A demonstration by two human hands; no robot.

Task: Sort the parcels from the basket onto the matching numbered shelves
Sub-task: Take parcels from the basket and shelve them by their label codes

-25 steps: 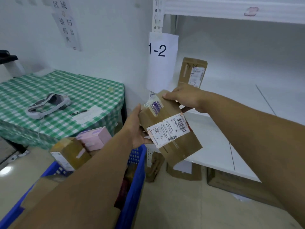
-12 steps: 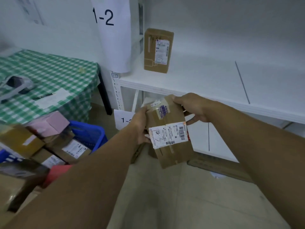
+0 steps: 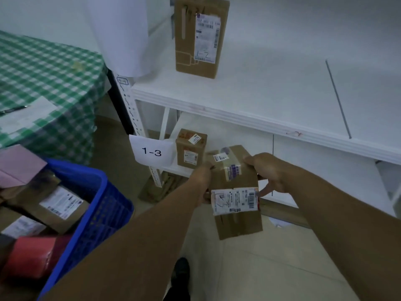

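Note:
Both hands hold one brown cardboard parcel (image 3: 237,222) with a white barcode label, in front of the lower shelf. My left hand (image 3: 200,181) grips its left edge and my right hand (image 3: 268,173) grips its upper right edge. A white sign reading 1-3 (image 3: 152,152) hangs on the shelf post beside it. A small brown parcel (image 3: 190,148) stands upright on the lower shelf (image 3: 325,170) just behind. On the shelf above (image 3: 249,98), a taller parcel (image 3: 200,35) marked 1-2 stands upright. The blue basket (image 3: 97,211) at the left holds several more parcels.
A table with a green checked cloth (image 3: 43,72) stands at the left, with a paper sheet and a pen on it. A large white sheet (image 3: 121,33) hangs on the shelf post. Flat cardboard (image 3: 162,187) lies on the floor under the shelf. A dark shoe (image 3: 181,276) shows below.
My view has dropped from the 1-2 shelf to the lower 1-3 shelf. Both hands have carried the parcel down and forward towards the lower shelf, and it has turned more upright.

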